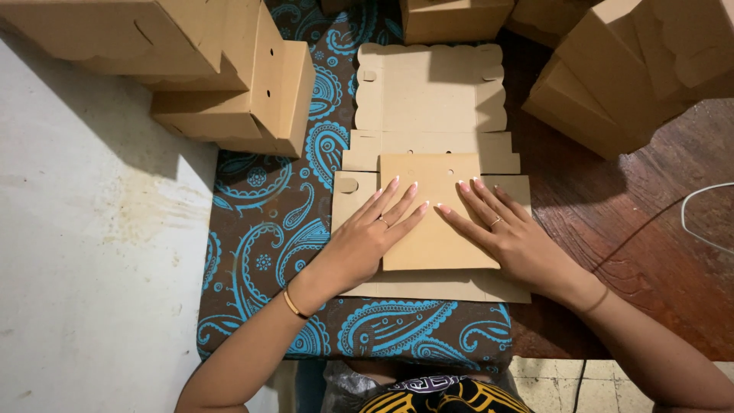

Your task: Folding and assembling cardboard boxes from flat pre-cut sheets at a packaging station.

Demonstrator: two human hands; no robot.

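Left of the work stand folded boxes [229, 84]. The left hand [367, 237] and right hand [508, 237], fingers spread flat (pinching nothing), press a folded panel onto the flat cardboard blank [432, 99] on the paisley cloth [260, 229]; even pressure along the fold should crease it cleanly.

Warm, dim indoor light, sharp focus, deep shadows beneath stacked boxes [229, 84], no glare

Two bare arms with no sleeves, left hand [367, 241] with a ring and a thin gold bangle at the wrist, right hand [514, 241] with a ring and a thin dark wrist band, long pale pink nails, black and yellow patterned cloth on the lap
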